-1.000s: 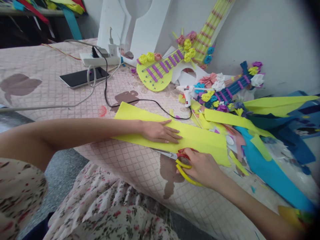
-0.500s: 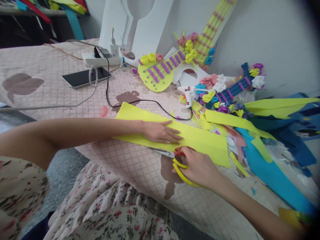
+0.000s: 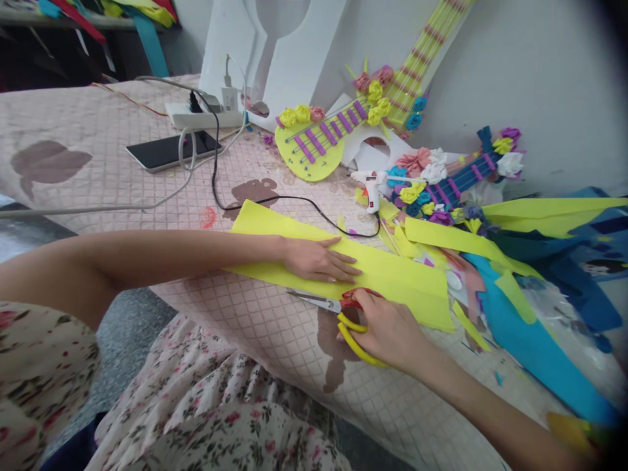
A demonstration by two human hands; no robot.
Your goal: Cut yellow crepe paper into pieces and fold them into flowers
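Observation:
A long yellow sheet [image 3: 392, 278], paper or thin felt, lies across the front of the table. My left hand [image 3: 318, 260] rests flat on it, fingers stretched out and pressing the sheet down. In my right hand [image 3: 392, 330] are scissors [image 3: 354, 325] with red and yellow handles. Their metal blades point left along the sheet's near edge, and the tips look slightly apart. Whether the lower blade is under the sheet I cannot tell.
Behind the sheet lies a white glue gun [image 3: 373, 193] with a black cord. Paper guitars [image 3: 314, 150] with flowers lean near the wall. A tablet [image 3: 171, 152] and a power strip [image 3: 209, 116] are at the back left. Blue paper [image 3: 534, 353] and scraps are on the right.
The scissors' blades have shifted slightly left along the sheet's near edge. My left hand stays flat in place; the whole view has shifted a little.

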